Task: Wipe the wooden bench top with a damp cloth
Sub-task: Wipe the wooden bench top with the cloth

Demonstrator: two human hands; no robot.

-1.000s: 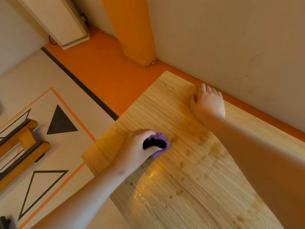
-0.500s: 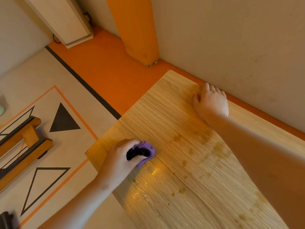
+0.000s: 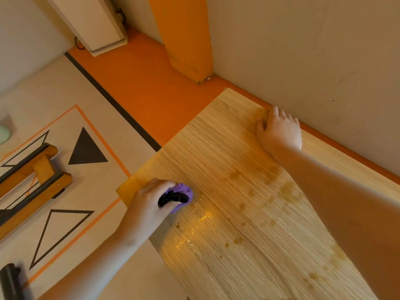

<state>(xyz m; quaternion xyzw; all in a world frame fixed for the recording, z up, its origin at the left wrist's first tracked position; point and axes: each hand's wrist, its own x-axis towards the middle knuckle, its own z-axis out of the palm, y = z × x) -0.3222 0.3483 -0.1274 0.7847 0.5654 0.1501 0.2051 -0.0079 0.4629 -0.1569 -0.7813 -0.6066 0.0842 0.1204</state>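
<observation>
1. I see my left hand (image 3: 149, 204) at the near corner of the wooden bench (image 3: 238, 256), close to its end edge.
2. The fingers (image 3: 160, 185) of this hand are curled around a bunched purple cloth (image 3: 186, 189) with a black part in it, and they press it down on the bench top.
3. The cloth touches the wood just beside the corner. Only its right side shows past the hand.
4. Just to the right of the cloth and nearer to me there are shiny wet drops (image 3: 194, 224) on the wood. Darker damp marks (image 3: 270, 176) lie further along, toward my right forearm.
5. My right hand (image 3: 279, 135) lies palm down on the bench near the edge at the wall (image 3: 313, 50). It is well apart from the cloth.
6. Its fingers (image 3: 279, 114) are released and almost straight. They hold nothing, and their tips reach close to the far edge.
7. Beyond the end of the bench the floor has an orange strip (image 3: 140, 83) with a black line beside it. An orange pillar (image 3: 186, 40) stands against the wall.
8. To the left, the pale floor carries a filled black triangle (image 3: 86, 150) and an outlined triangle (image 3: 58, 232).
9. A wooden frame with dark rails (image 3: 32, 180) lies on the floor at the left edge of my view.
10. A white unit (image 3: 93, 20) is at the top left; I cannot tell what it is.
</observation>
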